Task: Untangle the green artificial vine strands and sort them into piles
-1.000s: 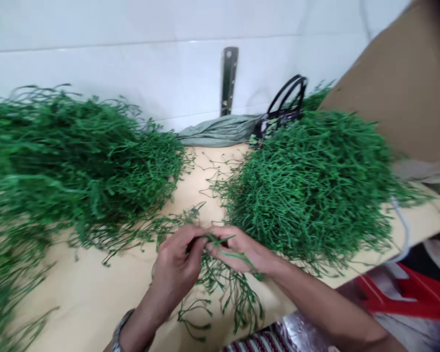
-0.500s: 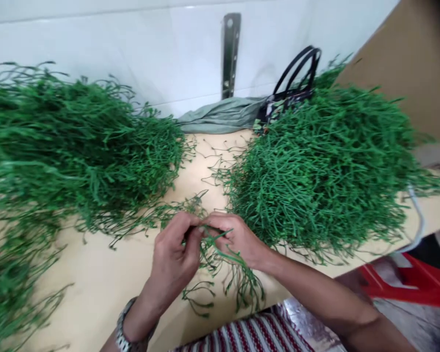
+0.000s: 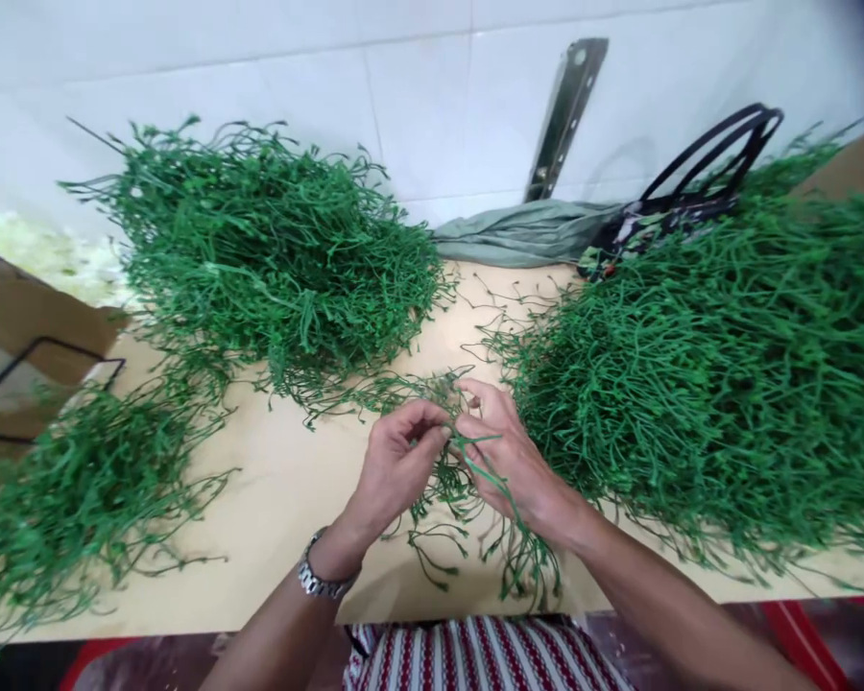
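My left hand (image 3: 397, 465) pinches the end of thin green artificial-looking stems (image 3: 491, 475) between thumb and forefinger. Close against it, my right hand (image 3: 515, 470) has its thumb and fingers closed on the same stems, which trail down across its palm. More loose stems (image 3: 533, 566) hang or lie under the right hand; their lower ends spread on the tabletop. Beside my right hand rises a large heap of stems (image 3: 640, 384). Another big heap (image 3: 274, 259) lies beyond my left hand. Exactly where the fingertips meet is partly hidden.
A smaller pile of stems (image 3: 93, 489) spreads at the table's left end, beside a cardboard box (image 3: 36, 321) and a black wire frame (image 3: 43, 345). Against the tiled wall lie a grey-green cloth (image 3: 525, 235) and a black-handled bag (image 3: 648, 226). A metal bracket (image 3: 567, 115) is on the wall.
The view has swung left, so everything sits further right and the box at the left shows. Both hands stay together on the stems; some right fingers have lifted slightly apart.
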{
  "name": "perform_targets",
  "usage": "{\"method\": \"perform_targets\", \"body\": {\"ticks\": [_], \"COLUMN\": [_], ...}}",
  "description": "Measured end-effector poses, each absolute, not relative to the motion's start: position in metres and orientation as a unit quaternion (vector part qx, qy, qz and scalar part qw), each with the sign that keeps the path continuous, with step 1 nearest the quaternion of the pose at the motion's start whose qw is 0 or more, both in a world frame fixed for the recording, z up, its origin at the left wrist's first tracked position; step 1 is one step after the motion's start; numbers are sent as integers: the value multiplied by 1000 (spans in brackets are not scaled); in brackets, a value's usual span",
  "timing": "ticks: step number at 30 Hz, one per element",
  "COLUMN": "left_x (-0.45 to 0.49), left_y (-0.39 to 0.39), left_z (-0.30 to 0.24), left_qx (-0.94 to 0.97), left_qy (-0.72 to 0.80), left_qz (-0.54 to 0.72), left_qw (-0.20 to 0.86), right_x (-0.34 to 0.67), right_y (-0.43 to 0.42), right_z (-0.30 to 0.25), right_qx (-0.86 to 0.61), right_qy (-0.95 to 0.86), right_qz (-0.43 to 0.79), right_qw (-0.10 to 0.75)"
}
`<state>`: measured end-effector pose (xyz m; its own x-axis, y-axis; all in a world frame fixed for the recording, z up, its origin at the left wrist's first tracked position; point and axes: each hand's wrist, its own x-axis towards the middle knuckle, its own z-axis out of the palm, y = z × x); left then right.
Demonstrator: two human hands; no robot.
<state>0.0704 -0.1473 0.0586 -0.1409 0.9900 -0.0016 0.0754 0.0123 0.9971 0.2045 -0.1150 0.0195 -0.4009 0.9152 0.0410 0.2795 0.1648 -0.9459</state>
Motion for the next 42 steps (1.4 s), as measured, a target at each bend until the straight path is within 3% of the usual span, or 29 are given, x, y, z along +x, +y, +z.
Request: {"method": "perform_targets", "body": {"ticks": [3, 5, 9, 14, 27, 38, 42], "left_x": [65, 60, 54, 53, 60, 65, 66], "left_y": [-150, -153, -157, -160, -166, -170, -169], "left_z": [56, 55, 54, 57, 57, 57, 50], "left_qx": [437, 406, 332, 246, 141, 135, 167], "left_qy": [520, 488, 434, 399, 390, 359, 391], "left_qz": [549, 572, 579, 587, 653, 649, 677], "left_qw": [487, 520, 605, 660, 635, 658, 601], "right_x": [199, 198, 199, 198, 188, 195, 192], "right_y": [-113, -112, -111, -114, -119, -115, -115], "right_z": [22, 25, 35, 42, 26, 17, 21], "right_qx": [-410, -337, -243, -227, -188, -174, -204], "right_qy": [-736, -802, -833, -796, -725, -670, -682], "right_qz": [392, 360, 440, 519, 601, 680, 653], "right_qw": [369, 337, 230, 213, 280, 243, 257]}}
